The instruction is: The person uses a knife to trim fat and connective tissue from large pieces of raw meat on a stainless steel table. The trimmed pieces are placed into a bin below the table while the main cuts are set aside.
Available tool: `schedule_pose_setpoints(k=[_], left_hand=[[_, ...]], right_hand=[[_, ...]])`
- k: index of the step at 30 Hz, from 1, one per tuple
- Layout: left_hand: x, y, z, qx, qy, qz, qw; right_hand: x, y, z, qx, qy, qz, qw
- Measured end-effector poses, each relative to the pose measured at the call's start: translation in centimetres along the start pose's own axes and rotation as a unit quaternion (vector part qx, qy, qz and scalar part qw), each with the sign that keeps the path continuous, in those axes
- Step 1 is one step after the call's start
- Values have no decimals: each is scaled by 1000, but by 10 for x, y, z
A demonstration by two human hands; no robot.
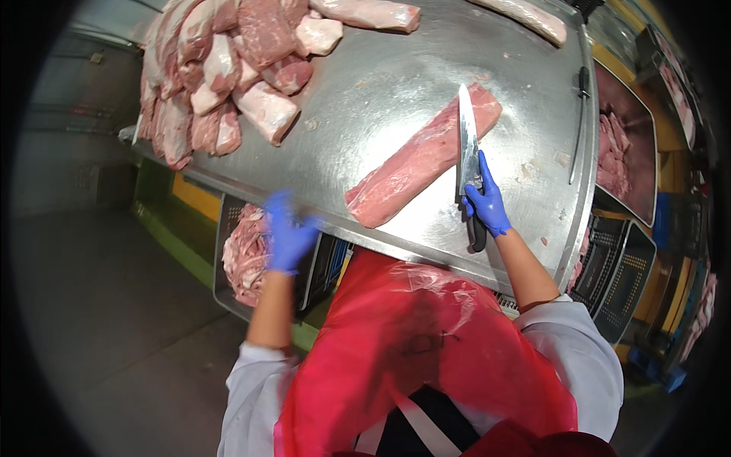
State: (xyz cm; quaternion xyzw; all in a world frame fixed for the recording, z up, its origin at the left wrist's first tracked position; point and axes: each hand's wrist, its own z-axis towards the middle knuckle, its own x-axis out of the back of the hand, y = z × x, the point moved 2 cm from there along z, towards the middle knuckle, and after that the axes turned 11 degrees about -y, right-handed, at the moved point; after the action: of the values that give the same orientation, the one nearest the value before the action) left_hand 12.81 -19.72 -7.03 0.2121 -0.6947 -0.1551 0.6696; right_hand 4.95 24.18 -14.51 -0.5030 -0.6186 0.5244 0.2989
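Observation:
A long pork loin (415, 164) lies slantwise on the steel table (365, 99) in front of me. My right hand (489, 204), in a blue glove, grips a knife (467, 126) with a black handle. Its blade points away from me, and its tip overlaps the loin's far end in view; whether it touches the meat I cannot tell. Off the table's near edge, my left hand (291, 234) is over a grey crate of pale meat trimmings (245, 255). That hand is blurred, with thumb and fingers apart and nothing seen in it.
A heap of pork pieces (221, 68) fills the table's far left. More loins (525, 19) lie along the far edge. A sharpening steel (582, 114) hangs by the right edge. Beyond it stand a tub of meat (613, 156) and a black crate (620, 282).

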Motion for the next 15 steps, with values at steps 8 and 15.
schedule_pose_setpoints(k=[8,15], left_hand=[[-102,101,134,-43,-280,54,957],[78,226,174,-336,-193,366,846]], right_hand=[[14,-11,-80,-26,147,-78,986],[9,15,-168,12,282,25,959]])
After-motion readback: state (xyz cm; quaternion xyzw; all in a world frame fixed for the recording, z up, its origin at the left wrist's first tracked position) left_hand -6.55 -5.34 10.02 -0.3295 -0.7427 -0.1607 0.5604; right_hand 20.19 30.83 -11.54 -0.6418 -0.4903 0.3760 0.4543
